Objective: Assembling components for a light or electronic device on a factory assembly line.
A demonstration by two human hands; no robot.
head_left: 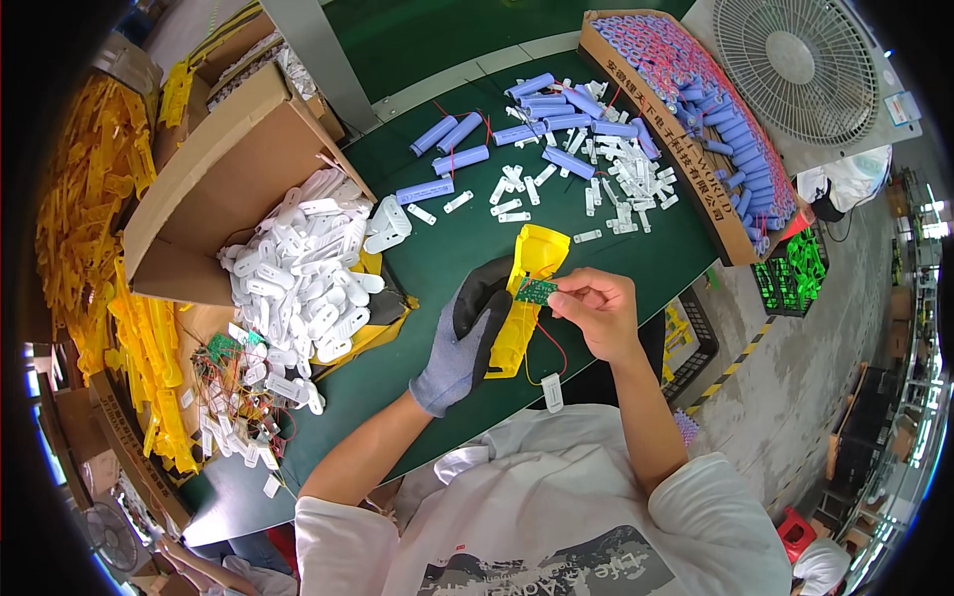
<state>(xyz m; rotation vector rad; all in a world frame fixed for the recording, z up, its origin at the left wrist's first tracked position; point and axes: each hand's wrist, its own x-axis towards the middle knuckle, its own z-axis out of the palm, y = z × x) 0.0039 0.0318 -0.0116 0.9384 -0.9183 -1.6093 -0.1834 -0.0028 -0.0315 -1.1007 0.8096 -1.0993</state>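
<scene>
My left hand [465, 333], in a grey glove with black fingers, is closed around a yellow plastic housing [515, 333]. Between the thumb and fingers of my bare right hand [599, 310] is a small green circuit board [535, 290], held against the middle of that housing. Thin red and yellow wires trail from the board area down to a small white plastic piece [553, 391], which hangs below the housing. Beyond my hands lie several blue-purple cylindrical cells [462, 159] with red leads, and a scatter of small white plastic parts [636, 179].
At left, an open cardboard box [214, 199] spills white plastic covers [308, 268]. Wired circuit boards [238, 382] and yellow housings [94, 179] lie beside it. A carton of cells [696, 164] and a fan [795, 58] stand at the far right. The green table's [452, 263] edge runs near my body.
</scene>
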